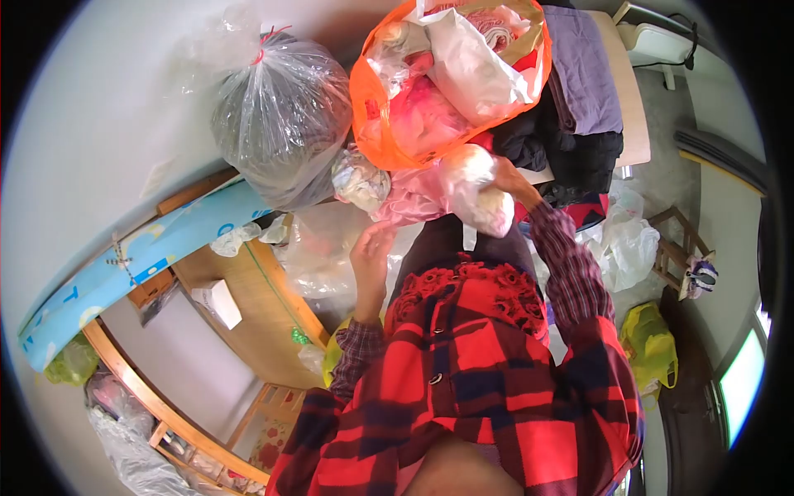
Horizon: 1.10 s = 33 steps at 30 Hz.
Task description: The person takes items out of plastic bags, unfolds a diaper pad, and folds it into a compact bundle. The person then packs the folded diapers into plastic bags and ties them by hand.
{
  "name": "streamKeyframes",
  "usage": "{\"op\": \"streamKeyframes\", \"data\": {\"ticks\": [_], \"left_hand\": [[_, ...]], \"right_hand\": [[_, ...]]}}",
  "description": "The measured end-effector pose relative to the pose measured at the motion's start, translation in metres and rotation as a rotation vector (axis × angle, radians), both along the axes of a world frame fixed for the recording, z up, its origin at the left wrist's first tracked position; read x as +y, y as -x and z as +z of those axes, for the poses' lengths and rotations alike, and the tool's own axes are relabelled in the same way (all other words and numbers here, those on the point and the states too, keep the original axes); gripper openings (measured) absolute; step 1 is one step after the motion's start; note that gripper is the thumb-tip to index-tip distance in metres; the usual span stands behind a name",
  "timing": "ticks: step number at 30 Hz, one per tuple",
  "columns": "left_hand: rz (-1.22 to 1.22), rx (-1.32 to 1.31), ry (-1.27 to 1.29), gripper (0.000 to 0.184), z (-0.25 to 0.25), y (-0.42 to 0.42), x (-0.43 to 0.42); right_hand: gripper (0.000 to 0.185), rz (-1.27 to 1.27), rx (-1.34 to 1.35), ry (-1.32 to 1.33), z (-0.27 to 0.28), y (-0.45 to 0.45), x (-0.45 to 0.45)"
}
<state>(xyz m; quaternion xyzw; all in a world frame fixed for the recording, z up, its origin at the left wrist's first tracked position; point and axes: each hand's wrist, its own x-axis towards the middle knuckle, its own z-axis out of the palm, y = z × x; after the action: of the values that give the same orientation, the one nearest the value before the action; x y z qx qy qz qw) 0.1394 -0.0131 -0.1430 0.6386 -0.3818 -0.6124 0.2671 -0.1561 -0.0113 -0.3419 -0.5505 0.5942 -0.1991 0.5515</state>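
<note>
My right hand is closed on a clear plastic bag with white and yellowish contents; the bag partly hides my fingers. My left hand is raised with its fingers loosely extended, close to the edge of a pink plastic bag. I cannot tell whether the fingertips touch it. A small knotted bag with pale contents lies beside the pink bag. Just beyond both hands stands a large orange plastic bag, wide at the mouth, stuffed with white and pink bundles.
A big tied clear bag with dark contents leans at the wall. Folded purple cloth lies over dark clothes on the right. A rolled light-blue mat rests along a wooden frame. White plastic bags and a yellow-green bag sit on the right.
</note>
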Motion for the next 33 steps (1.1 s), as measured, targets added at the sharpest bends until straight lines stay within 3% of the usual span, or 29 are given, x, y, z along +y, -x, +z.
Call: {"op": "streamKeyframes", "data": {"ticks": [1,2,5,7,8,11,13,14,15,16,17,18,19,21,24,27,29,31,32,33], "left_hand": [[0.008,0.016,0.007,0.026,0.0,0.004,-0.003],[-0.006,0.01,0.073,0.028,0.002,0.009,-0.007],[0.074,0.055,0.17,0.037,0.007,0.032,-0.024],[-0.096,-0.34,0.62,0.046,0.031,0.06,-0.049],[-0.088,-0.338,0.627,0.046,0.041,0.075,-0.061],[-0.069,-0.459,1.043,0.041,0.036,0.098,-0.098],[-0.213,-0.467,0.879,0.026,0.013,0.094,-0.119],[0.003,-0.01,0.551,0.015,0.013,0.1,-0.121],[0.005,-0.005,0.563,0.015,0.02,0.098,-0.127],[0.12,0.177,0.474,0.015,0.025,0.092,-0.132],[0.235,0.358,0.376,0.015,0.031,0.087,-0.135],[0.228,0.45,0.381,0.016,0.039,0.084,-0.137],[0.23,0.452,0.387,0.016,0.043,0.087,-0.136],[0.163,0.352,0.323,0.016,0.048,0.096,-0.129],[0.14,0.433,0.342,0.017,0.053,0.103,-0.123],[0.131,0.455,0.374,0.02,0.053,0.105,-0.118],[-0.011,0.421,0.43,0.025,0.041,0.107,-0.113],[-0.18,0.037,0.678,0.037,0.028,0.099,-0.102],[-0.148,-0.143,0.771,0.046,0.03,0.093,-0.089],[-0.077,-0.147,0.782,0.045,0.019,0.084,-0.08]], "right_hand": [[0.041,-0.228,-0.469,-0.122,0.051,0.01,0.008],[0.038,-0.322,-0.681,-0.084,0.078,0.022,0.015],[0.039,-0.547,-0.828,0.046,0.13,0.039,0.021],[0.04,-0.696,-0.775,0.171,0.147,0.037,0.006],[0.041,-0.761,-0.725,0.248,0.153,0.034,-0.006],[0.042,-0.881,-0.527,0.487,0.158,0.014,-0.05],[0.043,-0.883,-0.341,0.7,0.147,-0.004,-0.078],[0.043,-0.855,-0.263,0.813,0.141,-0.014,-0.092],[0.044,-0.793,-0.541,0.629,0.17,-0.023,-0.1],[0.04,-0.851,0.011,0.933,0.155,-0.037,-0.112],[0.047,-0.554,-0.084,0.697,0.123,-0.035,-0.113],[0.048,-0.304,0.229,0.597,0.13,-0.043,-0.113],[0.043,-0.09,0.402,0.531,0.141,-0.057,-0.111],[0.051,0.321,0.651,0.483,0.128,-0.078,-0.122],[0.05,0.222,0.645,0.541,0.107,-0.096,-0.134],[0.056,0.299,0.507,0.391,0.088,-0.091,-0.149],[0.05,0.404,0.64,0.36,0.108,-0.077,-0.145],[0.045,0.497,0.783,0.35,0.133,-0.069,-0.142],[0.048,0.489,0.676,0.39,0.109,-0.067,-0.144],[0.05,0.469,0.575,0.431,0.081,-0.063,-0.151]]}}
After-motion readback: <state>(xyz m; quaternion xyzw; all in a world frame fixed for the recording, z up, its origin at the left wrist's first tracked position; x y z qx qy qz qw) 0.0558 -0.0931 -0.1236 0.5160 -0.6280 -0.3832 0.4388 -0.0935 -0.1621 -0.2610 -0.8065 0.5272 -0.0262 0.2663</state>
